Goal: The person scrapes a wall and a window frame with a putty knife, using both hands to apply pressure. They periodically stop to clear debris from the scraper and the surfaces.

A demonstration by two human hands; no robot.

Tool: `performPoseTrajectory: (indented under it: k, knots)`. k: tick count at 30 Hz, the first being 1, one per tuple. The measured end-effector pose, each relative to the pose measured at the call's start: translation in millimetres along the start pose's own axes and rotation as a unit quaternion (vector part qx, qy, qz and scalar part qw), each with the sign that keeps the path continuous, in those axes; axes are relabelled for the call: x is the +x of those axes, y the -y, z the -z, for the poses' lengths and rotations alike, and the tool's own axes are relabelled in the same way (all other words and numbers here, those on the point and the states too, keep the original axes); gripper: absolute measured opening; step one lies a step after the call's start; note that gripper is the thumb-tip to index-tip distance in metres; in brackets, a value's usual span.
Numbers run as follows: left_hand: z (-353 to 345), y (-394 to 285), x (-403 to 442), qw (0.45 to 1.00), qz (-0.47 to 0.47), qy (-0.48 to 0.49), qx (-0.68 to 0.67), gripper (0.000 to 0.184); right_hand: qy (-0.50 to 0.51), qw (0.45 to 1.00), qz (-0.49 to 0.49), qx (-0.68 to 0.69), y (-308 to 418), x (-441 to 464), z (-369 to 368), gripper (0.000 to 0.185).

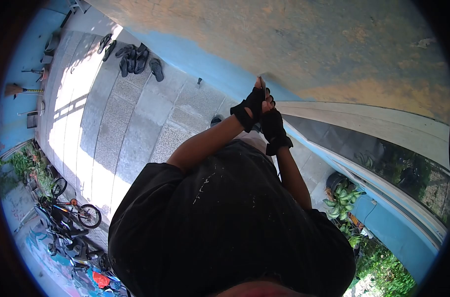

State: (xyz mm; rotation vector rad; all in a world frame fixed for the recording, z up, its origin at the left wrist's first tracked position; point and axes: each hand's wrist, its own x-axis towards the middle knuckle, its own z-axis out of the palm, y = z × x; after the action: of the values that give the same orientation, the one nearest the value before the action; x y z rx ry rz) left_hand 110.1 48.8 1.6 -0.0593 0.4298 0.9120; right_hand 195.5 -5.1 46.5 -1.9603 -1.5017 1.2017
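Observation:
My left hand, in a black fingerless glove, is closed on a thin flat scraper seen nearly edge-on. A fingertip of that hand lies along the scraper near its upper end, which meets the wall. Just below and to the right, my right hand, gloved alike, is closed round the scraper's lower part. The two hands touch or nearly touch, and the handle is mostly hidden by fingers. Brown, patchy bare surface covers most of the wall, with light blue paint along its lower strip.
A window with a pale frame is on the right, above a potted plant. Several dark sandals lie on the tiled floor. A bicycle and motorbikes stand at lower left. A broom is at far left.

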Motion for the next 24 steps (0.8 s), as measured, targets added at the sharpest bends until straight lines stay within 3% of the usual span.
performPoseTrajectory:
  k: [3,5,6,8,12,14,19,21,22,23,24]
  knots:
    - [-1,-11,-6,0.999,-0.011,-0.019,-0.027,0.064,0.022,0.993,0.066,-0.094,-2,14,-3,0.046]
    - [-9,-9,-5,0.999,-0.01,-0.022,-0.026,0.065,-0.059,0.926,0.263,-0.264,-23,13,-9,0.048]
    - [-8,-5,-6,0.999,-0.009,-0.027,-0.017,0.065,-0.056,0.928,0.259,-0.263,-17,0,-4,0.048]
    - [-13,2,-6,1.0,-0.008,-0.025,-0.006,0.065,-0.008,0.998,0.024,-0.064,3,-12,10,0.038]
    - [-9,-10,0,0.999,-0.008,-0.029,-0.026,0.066,-0.007,0.996,0.024,-0.081,10,-2,5,0.043]
    - [-4,-16,-4,0.998,-0.031,-0.027,-0.051,0.066,0.006,0.983,0.135,-0.125,11,10,-3,0.042]
    - [-5,-2,-3,1.0,-0.01,-0.016,-0.024,0.066,-0.025,0.967,0.18,-0.177,-7,6,1,0.038]
    - [-2,-5,-3,1.0,-0.009,-0.01,-0.009,0.066,0.001,0.999,0.033,-0.009,-5,5,-2,0.032]
    - [2,-14,0,0.999,-0.021,-0.017,-0.03,0.066,0.002,0.999,0.033,-0.009,-3,12,-7,0.032]
    - [5,-23,2,0.998,-0.033,-0.022,-0.052,0.066,-0.013,0.973,0.161,-0.166,1,27,-13,0.033]
    - [8,-34,1,0.996,-0.045,-0.026,-0.068,0.066,-0.027,0.905,0.283,-0.316,6,35,-18,0.035]
